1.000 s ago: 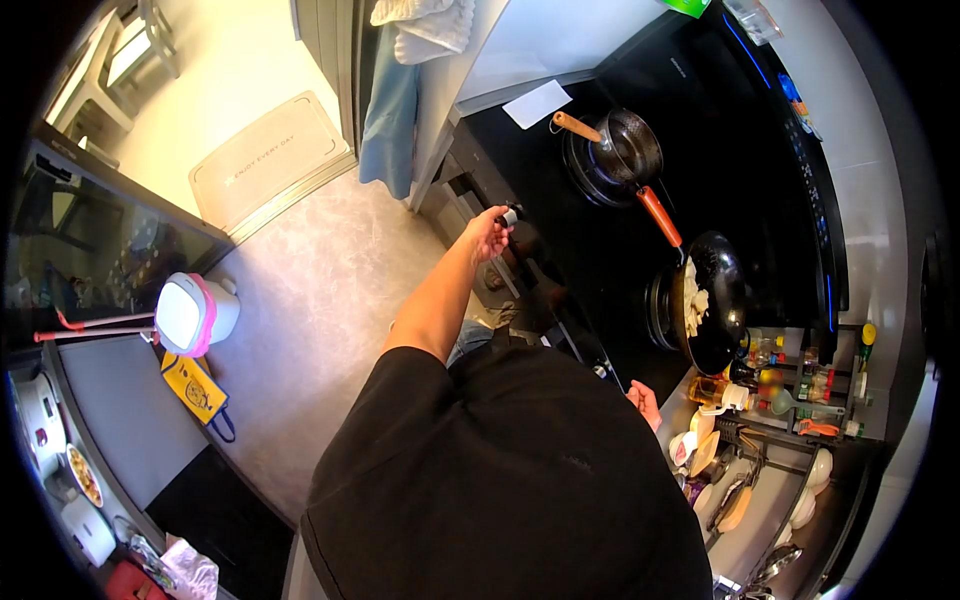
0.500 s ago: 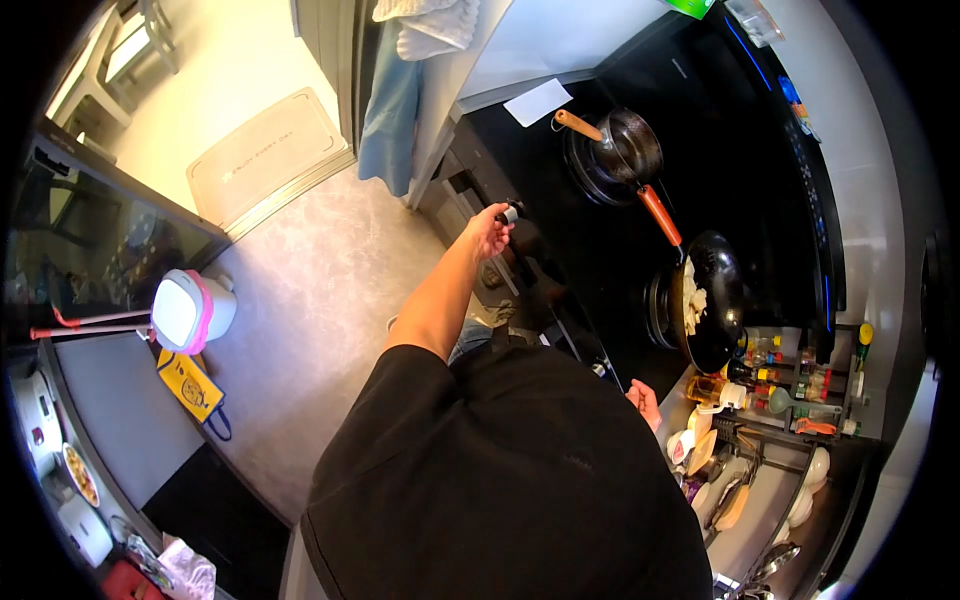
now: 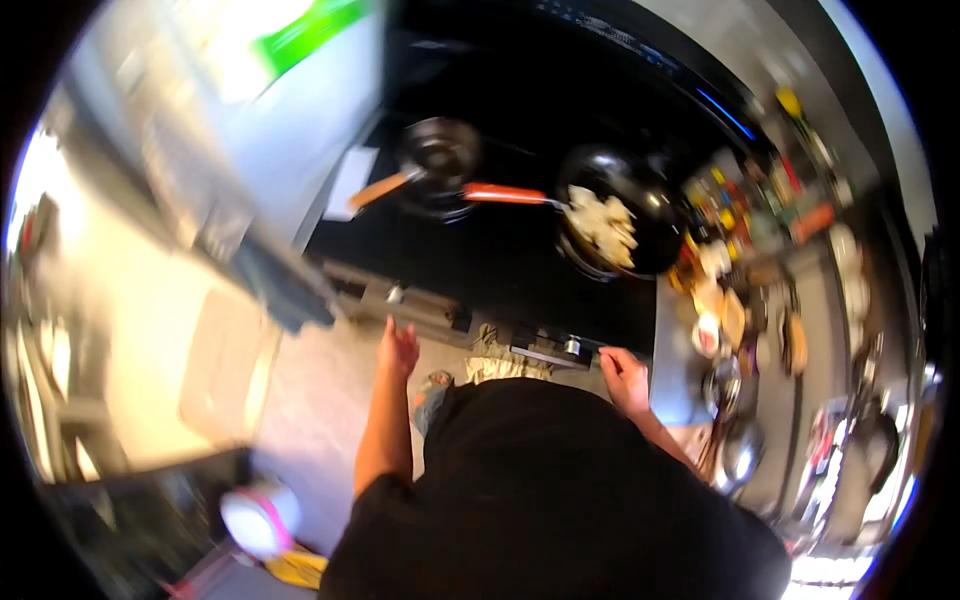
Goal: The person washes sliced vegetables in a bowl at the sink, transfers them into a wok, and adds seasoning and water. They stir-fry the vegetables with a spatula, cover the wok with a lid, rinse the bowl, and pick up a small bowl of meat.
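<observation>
My left hand (image 3: 399, 347) is just in front of the stove's left control knob (image 3: 395, 294), apart from it, fingers extended and holding nothing. My right hand (image 3: 624, 380) hovers by the stove's front edge, right of the other knob (image 3: 572, 346). Its fingers are loosely curled in, and nothing shows in them. On the right burner sits a black wok (image 3: 650, 225) with pale sliced food (image 3: 602, 226) inside. A dark saucepan (image 3: 440, 150) with a wooden handle stands on the left burner. An orange-red handle (image 3: 505, 193) reaches from the wok towards the saucepan.
A white sheet (image 3: 351, 183) lies at the stove's left end. Seasoning bottles (image 3: 722, 205) and a rack of utensils crowd the right side. A blue cloth (image 3: 280, 290) hangs at the left, above the floor. Behind me on the left is a white bin (image 3: 258, 520).
The view has swung round to face the stove, with blur. My left hand has let go of the left knob and drawn back. My right hand is now beside the right knob.
</observation>
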Available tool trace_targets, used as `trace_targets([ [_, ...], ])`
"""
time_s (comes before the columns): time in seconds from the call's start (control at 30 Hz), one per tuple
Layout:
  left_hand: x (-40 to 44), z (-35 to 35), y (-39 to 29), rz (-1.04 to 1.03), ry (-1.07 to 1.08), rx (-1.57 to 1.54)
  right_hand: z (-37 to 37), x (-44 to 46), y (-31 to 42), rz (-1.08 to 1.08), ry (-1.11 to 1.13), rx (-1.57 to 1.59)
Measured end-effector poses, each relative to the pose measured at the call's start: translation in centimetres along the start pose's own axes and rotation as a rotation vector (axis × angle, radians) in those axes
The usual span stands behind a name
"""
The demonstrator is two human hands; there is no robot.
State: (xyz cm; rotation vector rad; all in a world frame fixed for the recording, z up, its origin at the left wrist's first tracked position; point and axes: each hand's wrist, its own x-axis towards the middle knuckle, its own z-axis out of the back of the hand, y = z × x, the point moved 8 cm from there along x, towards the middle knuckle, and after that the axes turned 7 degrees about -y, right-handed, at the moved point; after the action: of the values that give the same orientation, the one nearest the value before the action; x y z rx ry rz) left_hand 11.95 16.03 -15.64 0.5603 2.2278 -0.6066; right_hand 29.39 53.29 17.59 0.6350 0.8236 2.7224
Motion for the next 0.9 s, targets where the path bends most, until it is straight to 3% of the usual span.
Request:
trace_targets([
  [0.07, -3.1, -1.0, 0.6, 0.008, -0.032, 0.426, 0.2, -0.9, -1.5, -0.180, -0.038, 0.030],
  [0.1, -6.5, -3.5, -0.4, -0.229, -0.037, 0.811, 0.5, -1.2, -1.6, -0.148, -0.093, 0.019],
  [0.17, -11.2, -10.1, -1.0, -0.452, 0.067, 1.192, 0.7, -2.2, -2.0, -0.156, -0.173, -0.002],
  [0.27, -17.5, -22.8, -1.4, -1.024, 0.376, 1.665, 0.2, -4.1, -2.7, -0.311, -0.229, 0.004],
  [0.37, -22.2, -33.4, -1.4, -1.366, 0.596, 1.665, -0.1, -6.3, -3.1, -0.480, -0.292, 0.075],
  [0.5, -23.9, -42.5, -0.9, -1.742, 0.748, 1.719, 0.6, -11.4, -3.3, -0.601, -0.440, 0.056],
  [0.6, -20.4, -45.0, -0.5, -1.650, 0.743, 1.895, 1.7, -16.5, -3.3, -0.758, -0.579, 0.039],
  [0.67, -20.7, -45.6, 1.0, -1.676, 0.861, 1.944, 2.2, -18.5, -3.6, -0.870, -0.668, 0.068],
  [0.73, -21.2, -44.8, 2.9, -1.377, 0.848, 1.968, 0.4, -18.7, -5.3, -0.987, -0.560, 0.100],
  [0.83, -20.1, -41.9, 5.3, -1.239, 0.902, 2.019, -5.8, -15.6, -8.9, -1.063, -0.306, 0.245],
  [0.9, -21.1, -40.8, 6.5, -1.206, 0.910, 2.080, -10.3, -12.2, -11.2, -0.981, -0.141, 0.215],
])
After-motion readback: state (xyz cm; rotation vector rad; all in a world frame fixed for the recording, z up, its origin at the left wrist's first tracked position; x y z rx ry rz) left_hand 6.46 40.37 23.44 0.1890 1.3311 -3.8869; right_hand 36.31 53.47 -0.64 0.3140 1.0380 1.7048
